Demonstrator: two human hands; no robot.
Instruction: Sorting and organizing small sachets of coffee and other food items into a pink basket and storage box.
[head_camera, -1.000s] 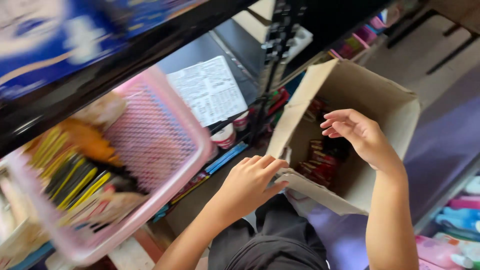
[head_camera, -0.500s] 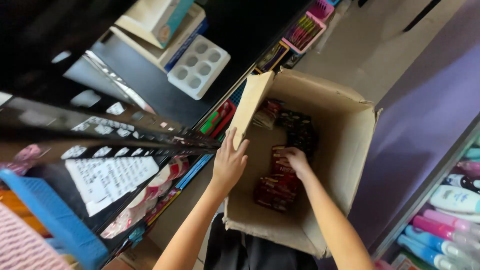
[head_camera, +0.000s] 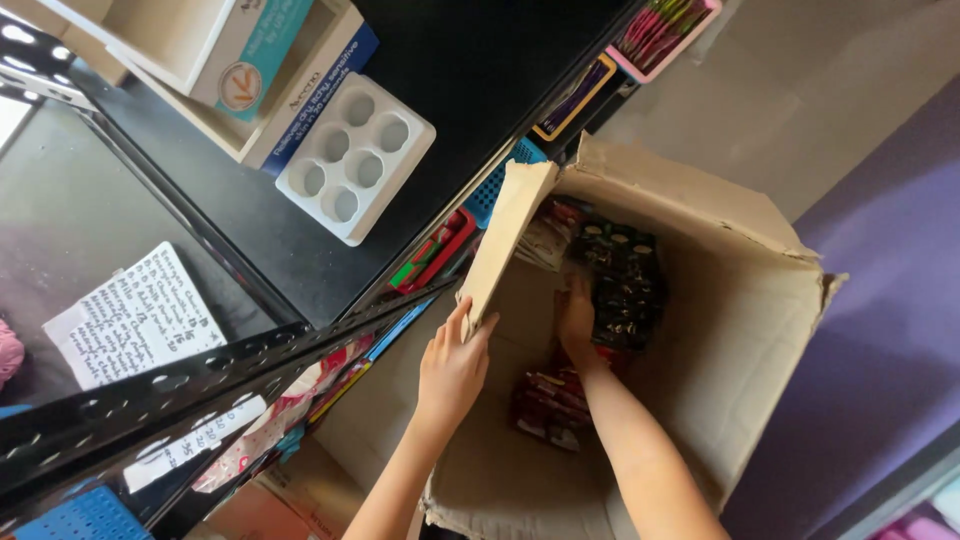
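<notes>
At frame centre, the left hand (head_camera: 452, 365) has its fingers closed on the side flap of the large brown cardboard box (head_camera: 740, 290). The right hand (head_camera: 577, 318) reaches inside, fingers spread flat against the dark glossy packets (head_camera: 622, 280), gripping nothing.

A shop stockroom or aisle: black metal shelving (head_camera: 400, 200), packaged goods, coloured baskets (head_camera: 665, 35), cardboard carton (head_camera: 740, 290) of sachets.

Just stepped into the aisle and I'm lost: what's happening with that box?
A person's left hand grips the side flap of a large brown cardboard box beside dark metal shelving. Their right hand reaches down inside, touching a stack of dark packets. Red packets lie on the box's bottom.
</notes>
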